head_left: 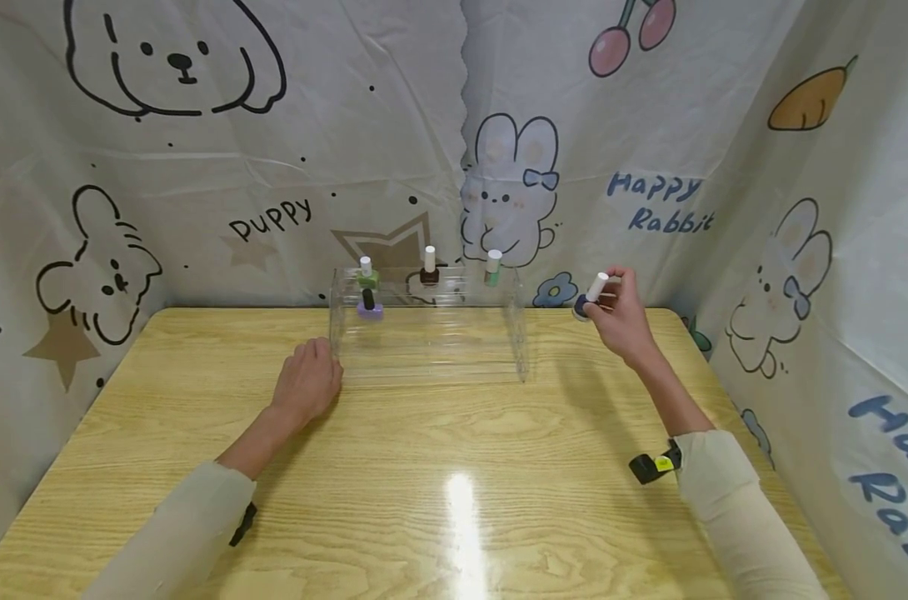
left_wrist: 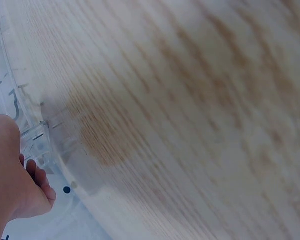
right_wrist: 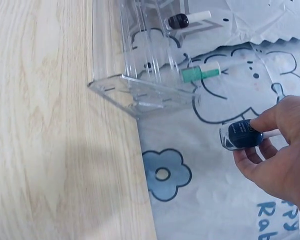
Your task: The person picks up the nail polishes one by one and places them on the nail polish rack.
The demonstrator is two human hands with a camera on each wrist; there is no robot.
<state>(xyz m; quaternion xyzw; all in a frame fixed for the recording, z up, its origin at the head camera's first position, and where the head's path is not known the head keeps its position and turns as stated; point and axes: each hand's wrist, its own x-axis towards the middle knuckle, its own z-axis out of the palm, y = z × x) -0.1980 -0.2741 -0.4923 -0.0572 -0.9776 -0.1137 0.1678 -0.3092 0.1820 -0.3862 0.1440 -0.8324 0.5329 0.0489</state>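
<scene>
A stepped clear acrylic display rack [head_left: 431,367] stands toward the back of the table. My left hand [head_left: 309,382] grips its left side panel, fingers curled at the edge; the fingertips are partly hidden. To the right of the rack, my right hand [head_left: 621,312] pinches a dark blue nail polish bottle [right_wrist: 242,134] with a white cap, raised and tilted. On the top tier are a green nail polish [head_left: 367,279], a dark brown one [head_left: 429,275] and a mint green one [right_wrist: 200,73], all white-capped. A purple nail polish [head_left: 370,311] with a black cap sits lower at the left.
The wood-grain table [head_left: 394,500] ends just behind the rack. A printed cloth [head_left: 394,150] with cartoon animals hangs behind and on both sides. A black strap [head_left: 655,465] is at the right wrist.
</scene>
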